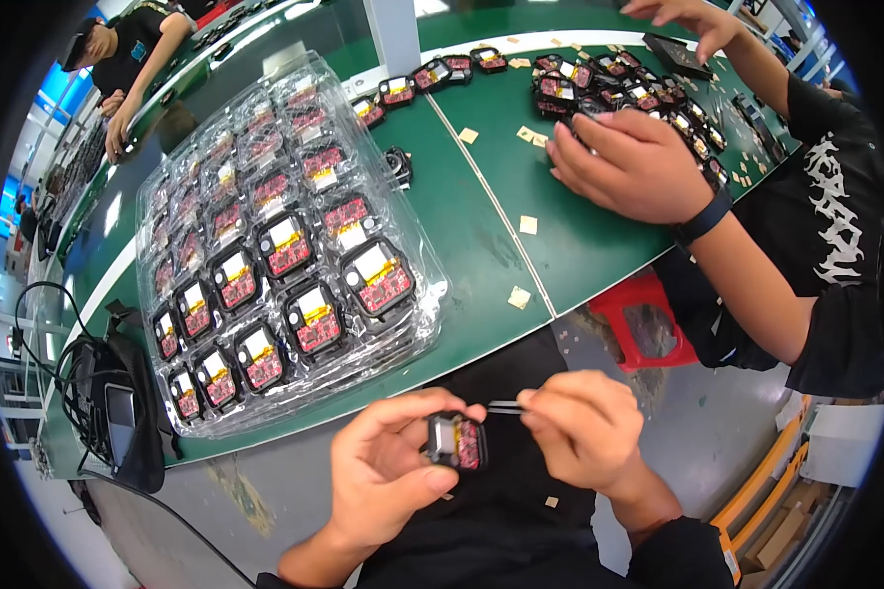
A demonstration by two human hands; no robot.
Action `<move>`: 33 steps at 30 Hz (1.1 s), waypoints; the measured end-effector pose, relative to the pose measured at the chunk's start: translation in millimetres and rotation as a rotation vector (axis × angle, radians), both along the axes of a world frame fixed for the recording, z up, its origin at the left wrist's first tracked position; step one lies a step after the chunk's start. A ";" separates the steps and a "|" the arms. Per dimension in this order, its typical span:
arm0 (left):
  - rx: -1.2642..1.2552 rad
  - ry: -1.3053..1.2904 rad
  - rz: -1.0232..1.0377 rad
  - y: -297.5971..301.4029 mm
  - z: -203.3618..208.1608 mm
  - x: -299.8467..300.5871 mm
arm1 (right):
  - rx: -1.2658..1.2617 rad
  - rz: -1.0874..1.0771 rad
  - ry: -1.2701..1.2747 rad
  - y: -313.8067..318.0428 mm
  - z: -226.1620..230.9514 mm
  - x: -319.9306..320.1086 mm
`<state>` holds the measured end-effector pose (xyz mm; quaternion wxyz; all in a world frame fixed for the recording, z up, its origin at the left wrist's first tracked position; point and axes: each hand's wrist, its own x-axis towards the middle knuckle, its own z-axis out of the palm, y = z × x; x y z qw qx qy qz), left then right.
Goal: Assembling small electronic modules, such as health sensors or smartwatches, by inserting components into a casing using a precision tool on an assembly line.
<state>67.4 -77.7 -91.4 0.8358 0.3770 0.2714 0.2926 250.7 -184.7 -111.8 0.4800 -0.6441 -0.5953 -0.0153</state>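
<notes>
My left hand [388, 466] fingers clamp small black module [456, 442] at lap level, red board facing up for access. Right hand [584, 427] fingers pinch tweezers [506, 406], tips at module's top edge. Clear blister tray [285, 255] of like modules within reach on green surface [481, 245].

A green bench [481, 245] runs across the upper frame. At left sits a stack of clear blister trays [275, 255] packed with small red-and-black modules; loose modules [619, 88] cluster upper right, tan paper squares [527, 225] scattered between, a black bag [118, 412] lower left.
</notes>
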 end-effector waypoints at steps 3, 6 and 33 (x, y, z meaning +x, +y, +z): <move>0.208 -0.289 -0.106 19.3 -2.3 -13.2 | -0.079 -0.129 0.016 6.9 7.8 13.7; 0.277 -0.017 0.015 24.2 32.8 -13.3 | -0.132 -0.221 -0.032 26.1 6.7 29.3; 1.523 0.811 -0.042 167.7 67.5 59.5 | -0.205 -0.326 0.042 76.2 5.2 51.0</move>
